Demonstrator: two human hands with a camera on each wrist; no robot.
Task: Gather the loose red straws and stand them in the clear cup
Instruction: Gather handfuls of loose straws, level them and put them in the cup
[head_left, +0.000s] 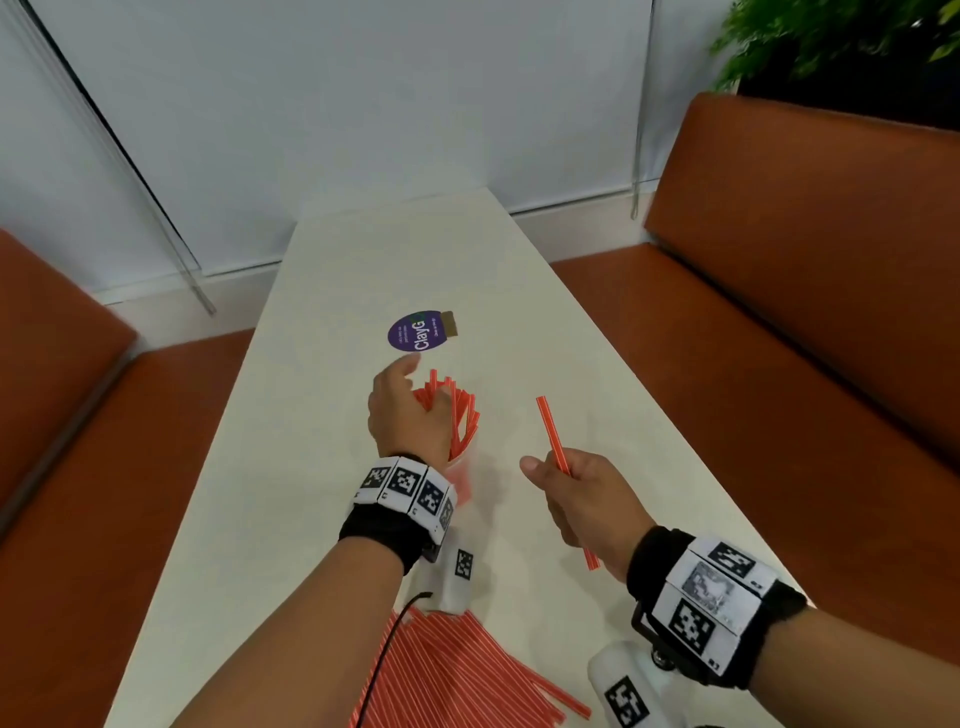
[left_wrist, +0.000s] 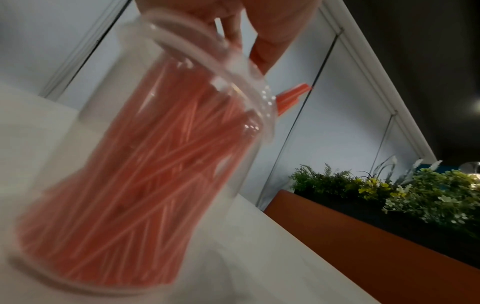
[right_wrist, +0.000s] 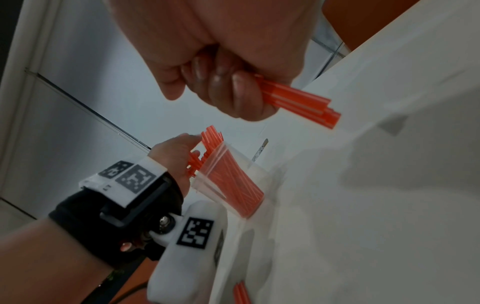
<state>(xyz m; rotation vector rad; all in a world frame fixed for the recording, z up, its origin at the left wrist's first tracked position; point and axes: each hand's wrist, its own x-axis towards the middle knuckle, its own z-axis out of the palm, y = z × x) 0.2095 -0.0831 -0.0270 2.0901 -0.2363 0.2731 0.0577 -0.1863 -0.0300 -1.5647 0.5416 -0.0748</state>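
A clear cup (head_left: 464, 475) stands on the white table (head_left: 337, 270), packed with red straws (head_left: 460, 410) that fan out above its rim. My left hand (head_left: 426, 395) is over the cup, fingers curled round the straw tops. The left wrist view shows the cup (left_wrist: 103, 123) close up, with my fingers (left_wrist: 262, 51) at its rim. To the right, my right hand (head_left: 566, 483) grips a few red straws (head_left: 548, 426) that point up and away. The right wrist view shows my right hand (right_wrist: 228, 92) curled round these straws (right_wrist: 298, 100). A pile of loose red straws (head_left: 452, 670) lies at the near edge.
A purple round sticker (head_left: 415, 332) lies on the table beyond the cup. Orange benches (head_left: 805, 312) flank the table on both sides. A green plant (head_left: 841, 36) stands behind the right bench. A black cable (head_left: 389, 654) crosses the straw pile.
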